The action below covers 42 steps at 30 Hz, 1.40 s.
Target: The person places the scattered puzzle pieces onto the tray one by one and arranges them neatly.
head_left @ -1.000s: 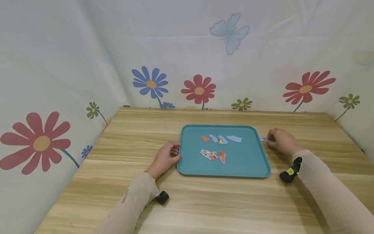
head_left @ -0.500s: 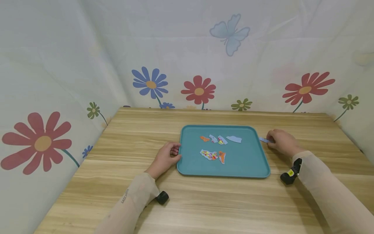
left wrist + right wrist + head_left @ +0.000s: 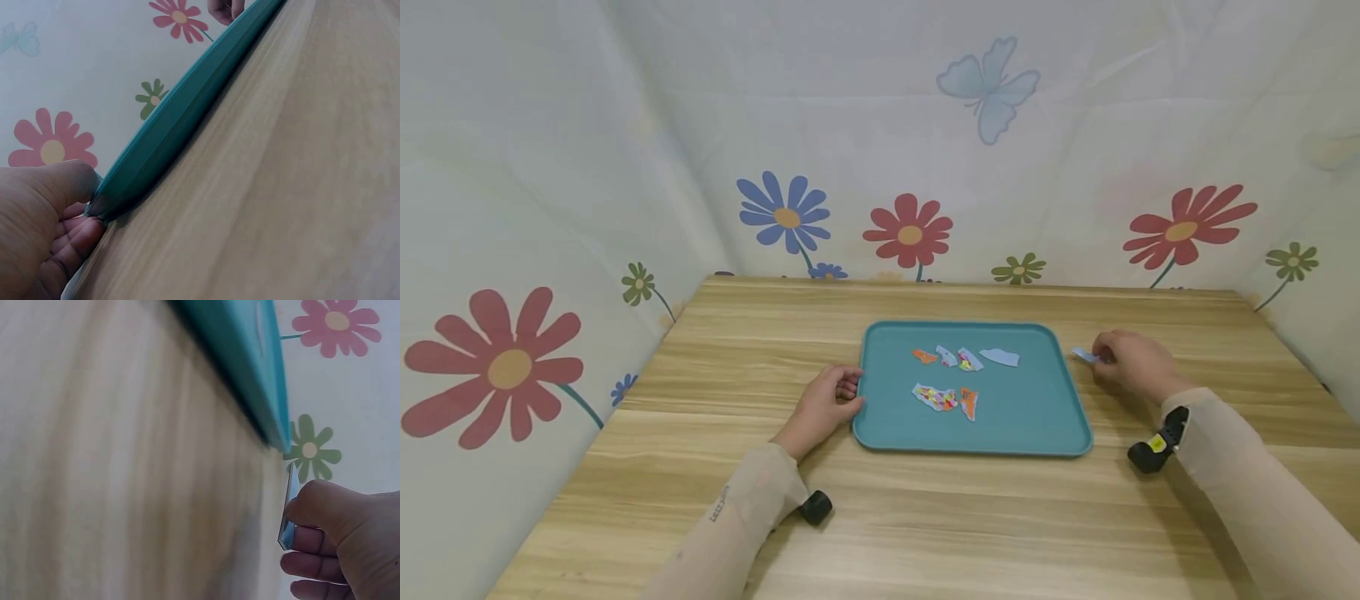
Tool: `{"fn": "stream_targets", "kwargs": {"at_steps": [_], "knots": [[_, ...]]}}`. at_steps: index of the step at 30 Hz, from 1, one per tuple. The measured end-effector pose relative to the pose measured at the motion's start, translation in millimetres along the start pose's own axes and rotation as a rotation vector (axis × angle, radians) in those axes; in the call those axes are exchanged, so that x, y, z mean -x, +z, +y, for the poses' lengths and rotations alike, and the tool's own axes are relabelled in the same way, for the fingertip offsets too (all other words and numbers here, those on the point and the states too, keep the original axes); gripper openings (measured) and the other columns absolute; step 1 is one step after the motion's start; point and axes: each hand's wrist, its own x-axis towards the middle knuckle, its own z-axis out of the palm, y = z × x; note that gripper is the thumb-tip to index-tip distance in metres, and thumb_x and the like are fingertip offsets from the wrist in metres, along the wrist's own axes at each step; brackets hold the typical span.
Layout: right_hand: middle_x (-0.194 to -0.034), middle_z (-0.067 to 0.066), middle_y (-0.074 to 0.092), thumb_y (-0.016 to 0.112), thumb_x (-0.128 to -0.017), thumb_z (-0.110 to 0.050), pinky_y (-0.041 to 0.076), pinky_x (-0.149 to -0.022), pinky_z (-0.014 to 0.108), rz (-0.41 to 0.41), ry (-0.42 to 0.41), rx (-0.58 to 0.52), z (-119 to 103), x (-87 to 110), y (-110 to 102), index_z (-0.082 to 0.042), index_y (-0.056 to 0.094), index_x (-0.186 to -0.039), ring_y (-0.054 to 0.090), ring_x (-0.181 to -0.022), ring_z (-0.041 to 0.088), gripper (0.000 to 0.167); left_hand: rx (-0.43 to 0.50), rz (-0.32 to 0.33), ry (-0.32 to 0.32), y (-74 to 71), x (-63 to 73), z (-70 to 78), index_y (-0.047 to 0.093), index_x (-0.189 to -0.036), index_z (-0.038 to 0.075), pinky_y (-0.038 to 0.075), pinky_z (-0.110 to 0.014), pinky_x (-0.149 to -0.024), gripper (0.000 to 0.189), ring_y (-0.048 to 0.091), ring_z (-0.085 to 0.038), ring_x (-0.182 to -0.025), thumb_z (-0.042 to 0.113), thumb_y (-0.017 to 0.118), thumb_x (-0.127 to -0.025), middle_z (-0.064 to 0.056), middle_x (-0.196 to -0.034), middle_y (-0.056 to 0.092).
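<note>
My left hand [image 3: 820, 408] holds the left rim of a teal tray [image 3: 1030, 421]; in the left wrist view the thumb lies over the rim, with fingers at its underside. Just off the tray's right side, my right hand [image 3: 1138, 365] pinches a pale blue torn paper piece [image 3: 1083, 355] between thumb and fingers. The right wrist view shows this paper scrap [image 3: 288, 536] nearly edge-on. On the tray, the back row has an orange scrap [image 3: 924, 357], two patterned scraps [image 3: 970, 360] and a plain pale blue one [image 3: 1000, 357]. Nearer lie a multicoloured scrap [image 3: 935, 397] and an orange one [image 3: 969, 404].
The tray sits on a wood-grain table [image 3: 970, 525]. A pale cloth [image 3: 1060, 150] printed with flowers and a butterfly hangs behind the table and along its left side. Black wrist cameras [image 3: 816, 507] are strapped to both wrists.
My right hand has shifted slightly right, away from the tray edge, carrying the pale blue paper piece, which has turned a little in its fingers. The left hand and tray have stayed put.
</note>
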Motion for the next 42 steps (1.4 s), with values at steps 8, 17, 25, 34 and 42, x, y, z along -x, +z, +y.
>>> {"fn": "stream_targets", "kwargs": {"at_steps": [8, 17, 25, 34, 42], "knots": [[-0.089, 0.014, 0.064, 0.066, -0.086, -0.013, 0.054, -0.071, 0.043, -0.001, 0.044, -0.03, -8.2, 7.0, -11.6, 0.002, 0.064, -0.103, 0.057, -0.077, 0.023, 0.023, 0.008, -0.003, 0.004, -0.6, 0.5, 1.9, 0.057, -0.124, -0.005, 0.056, -0.029, -0.085, 0.041, 0.06, -0.021, -0.095, 0.001, 0.068, -0.085, -0.016, -0.111, 0.057], [-0.089, 0.012, 0.066, 0.069, -0.086, -0.012, 0.055, -0.074, 0.046, 0.021, 0.015, -0.033, -22.3, 13.8, -18.7, 0.001, 0.065, -0.102, 0.059, -0.079, 0.022, 0.021, 0.009, -0.006, 0.007, -0.4, 0.6, 2.0, 0.056, -0.124, -0.005, 0.056, -0.028, -0.084, 0.041, 0.06, -0.021, -0.095, 0.001, 0.067, -0.085, -0.016, -0.111, 0.056], [-0.087, 0.009, 0.067, 0.07, -0.085, -0.012, 0.057, -0.073, 0.043, 0.046, -0.046, -0.039, -38.1, 18.4, -16.2, 0.0, 0.067, -0.1, 0.059, -0.078, 0.02, 0.019, 0.014, -0.003, 0.01, -0.3, -0.2, 0.7, 0.057, -0.124, -0.005, 0.056, -0.028, -0.084, 0.041, 0.06, -0.021, -0.094, 0.001, 0.067, -0.085, -0.016, -0.111, 0.056], [-0.082, 0.003, 0.063, 0.071, -0.084, -0.013, 0.053, -0.065, 0.032, 0.028, -0.107, -0.031, -55.5, 21.5, -7.6, -0.003, 0.067, -0.096, 0.055, -0.074, 0.016, 0.016, 0.002, -0.003, 0.013, -0.1, 0.1, -0.3, 0.056, -0.124, -0.005, 0.055, -0.028, -0.084, 0.041, 0.06, -0.02, -0.095, 0.001, 0.067, -0.085, -0.016, -0.112, 0.057], [-0.083, 0.003, 0.065, 0.072, -0.082, -0.012, 0.056, -0.067, 0.035, 0.031, -0.15, -0.011, -75.1, 24.7, -1.3, -0.005, 0.067, -0.094, 0.057, -0.074, 0.015, 0.015, 0.009, 0.002, 0.008, 0.2, 0.3, -0.7, 0.057, -0.124, -0.004, 0.055, -0.028, -0.085, 0.041, 0.059, -0.02, -0.095, 0.001, 0.067, -0.085, -0.016, -0.111, 0.057]]}}
